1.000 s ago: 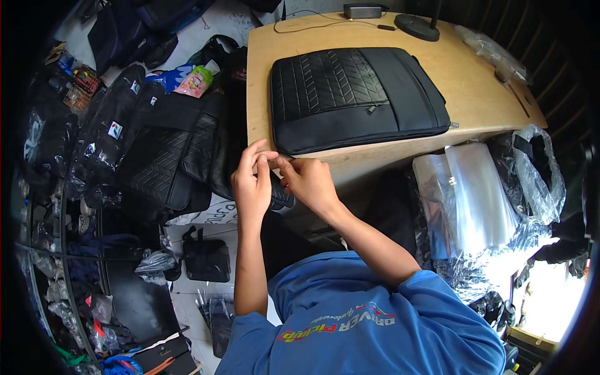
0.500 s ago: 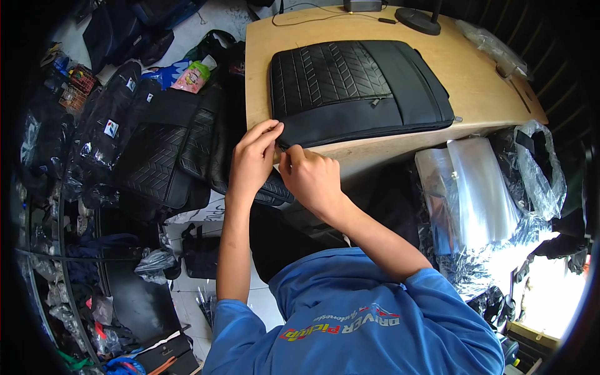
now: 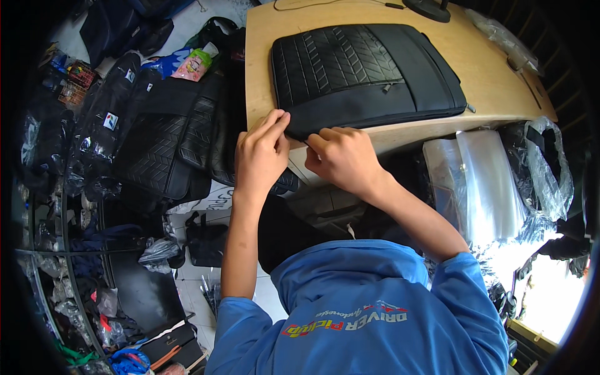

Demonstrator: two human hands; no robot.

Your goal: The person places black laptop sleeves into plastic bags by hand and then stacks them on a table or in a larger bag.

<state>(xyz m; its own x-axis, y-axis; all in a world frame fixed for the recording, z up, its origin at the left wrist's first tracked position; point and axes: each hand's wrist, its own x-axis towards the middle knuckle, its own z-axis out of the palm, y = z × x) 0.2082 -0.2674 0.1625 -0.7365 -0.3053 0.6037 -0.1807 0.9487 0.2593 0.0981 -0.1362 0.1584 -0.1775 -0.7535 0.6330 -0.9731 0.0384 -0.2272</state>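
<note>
A flat black laptop bag point(image 3: 375, 94), with a chevron-patterned panel and a small zipper pull point(image 3: 387, 88), lies on the wooden table point(image 3: 500, 81), its long side along the near edge. My left hand point(image 3: 262, 150) is closed on the bag's near left corner, thumb and fingers pressed together there. Just to the right, my right hand point(image 3: 347, 156) is curled into a pinch against the bag's near edge. A small dark bit shows at its fingertips, but the fingers hide what it is. Another pull hangs at the bag's right end.
More black patterned bags point(image 3: 156, 144) are piled left of the table, beside plastic-wrapped black bags point(image 3: 106, 125). Clear plastic sheets point(image 3: 481, 181) lie to the right. A black lamp base point(image 3: 428, 9) and a cable stand at the table's far side.
My right hand has moved rightward along the bag's near edge, away from the left hand. The left hand stays at the corner. The whole view has shifted slightly.
</note>
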